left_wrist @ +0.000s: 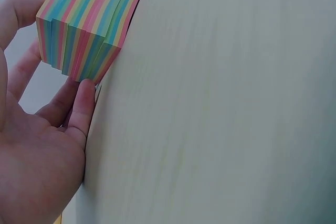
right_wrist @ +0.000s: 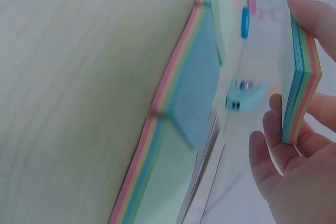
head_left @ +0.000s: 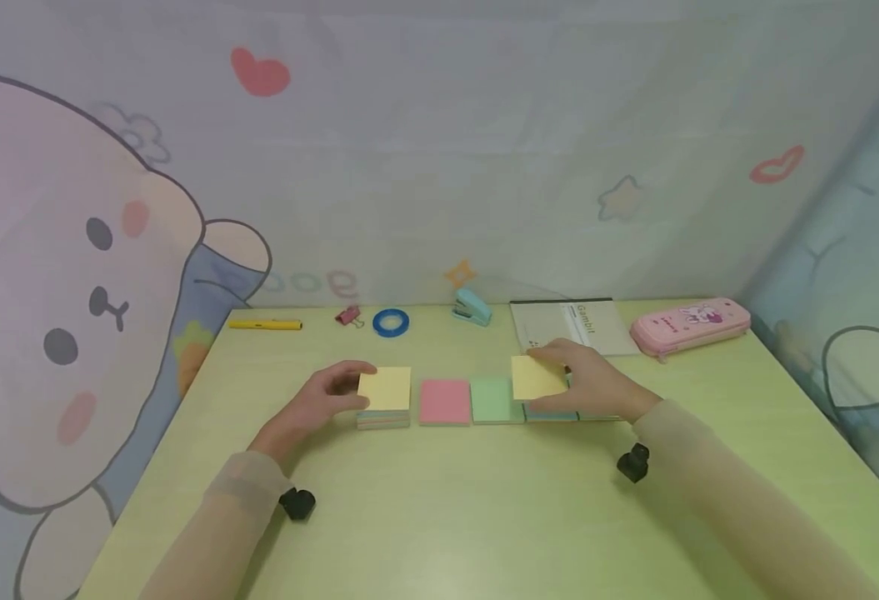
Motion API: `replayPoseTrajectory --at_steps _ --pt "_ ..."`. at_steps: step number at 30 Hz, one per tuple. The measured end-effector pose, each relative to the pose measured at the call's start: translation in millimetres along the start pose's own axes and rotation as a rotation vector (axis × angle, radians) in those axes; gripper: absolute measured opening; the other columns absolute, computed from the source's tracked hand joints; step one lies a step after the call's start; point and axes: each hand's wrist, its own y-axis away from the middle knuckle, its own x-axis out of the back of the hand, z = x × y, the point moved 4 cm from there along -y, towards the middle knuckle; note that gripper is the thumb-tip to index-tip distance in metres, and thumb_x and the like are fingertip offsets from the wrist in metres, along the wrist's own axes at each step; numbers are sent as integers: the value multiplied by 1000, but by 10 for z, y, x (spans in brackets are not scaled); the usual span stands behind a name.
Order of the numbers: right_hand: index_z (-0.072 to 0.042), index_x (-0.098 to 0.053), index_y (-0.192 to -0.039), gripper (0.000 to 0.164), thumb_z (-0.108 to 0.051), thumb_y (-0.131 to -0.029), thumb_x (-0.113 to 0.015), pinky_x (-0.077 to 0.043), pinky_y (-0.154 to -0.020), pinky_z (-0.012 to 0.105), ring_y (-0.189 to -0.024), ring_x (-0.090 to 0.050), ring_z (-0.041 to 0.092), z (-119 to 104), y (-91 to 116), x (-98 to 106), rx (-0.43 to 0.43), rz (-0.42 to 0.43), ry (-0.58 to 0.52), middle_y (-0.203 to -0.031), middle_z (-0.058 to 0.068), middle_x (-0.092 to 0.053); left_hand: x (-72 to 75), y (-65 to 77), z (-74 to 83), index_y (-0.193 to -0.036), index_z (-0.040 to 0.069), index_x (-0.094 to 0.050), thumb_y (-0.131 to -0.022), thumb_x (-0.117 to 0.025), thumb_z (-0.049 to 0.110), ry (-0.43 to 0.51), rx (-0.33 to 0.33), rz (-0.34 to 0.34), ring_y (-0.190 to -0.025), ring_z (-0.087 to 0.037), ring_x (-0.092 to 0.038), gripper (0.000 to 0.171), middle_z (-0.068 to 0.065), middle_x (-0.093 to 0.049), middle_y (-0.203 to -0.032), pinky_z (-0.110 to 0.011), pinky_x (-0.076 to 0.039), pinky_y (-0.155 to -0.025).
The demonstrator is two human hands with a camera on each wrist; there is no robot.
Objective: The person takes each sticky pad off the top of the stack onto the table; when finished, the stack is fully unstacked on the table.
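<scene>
My left hand (head_left: 322, 398) grips the left end of a tall stack of sticky-note pads (head_left: 384, 389), with fingers and thumb on its sides. In the left wrist view, the stack's sides (left_wrist: 86, 32) show pink, yellow, blue and green stripes. My right hand (head_left: 592, 382) holds up one pad with a yellow top (head_left: 535, 379), pinched by its edges; the right wrist view shows this pad's (right_wrist: 300, 80) blue underside. Below it runs a row of pads: pink (head_left: 444, 402), green (head_left: 491, 402), blue (right_wrist: 194, 77), and pale green (right_wrist: 168, 177), the last partly hidden by my right hand in the head view.
Along the table's back edge lie a yellow pen (head_left: 265, 325), a pink binder clip (head_left: 348, 316), a blue tape roll (head_left: 377, 326), a light-blue stapler (head_left: 472, 309), a notebook (head_left: 600, 329) and a pink pencil case (head_left: 679, 332). A printed curtain (head_left: 409, 183) hangs behind.
</scene>
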Motion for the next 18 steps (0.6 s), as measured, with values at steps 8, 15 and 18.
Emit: replayPoseTrajectory --at_steps 8,15,18 --pt "-10 -54 -151 88 -47 -81 -91 -48 -103 56 -122 -56 32 417 310 392 -133 45 43 -144 13 -58 -5 2 -19 -142 2 -59 -96 -72 2 13 3 3 -118 -28 -61 48 -25 -63 -138 -22 -50 -95" --pt "-13 -53 -153 87 -47 -83 -90 -42 -109 64 -140 -46 41 753 550 623 -167 1 36 -158 20 -44 -8 10 -3 -142 3 -59 -96 -72 3 6 3 0 -118 -29 -62 47 -24 -63 -137 -23 -50 -96" --pt "-11 -52 -153 87 -49 -83 -89 -40 -111 65 -147 -38 42 891 639 681 -177 -15 36 -168 23 -31 -13 11 7 -142 3 -59 -97 -72 3 3 1 1 -118 -28 -62 47 -23 -63 -137 -22 -50 -96"
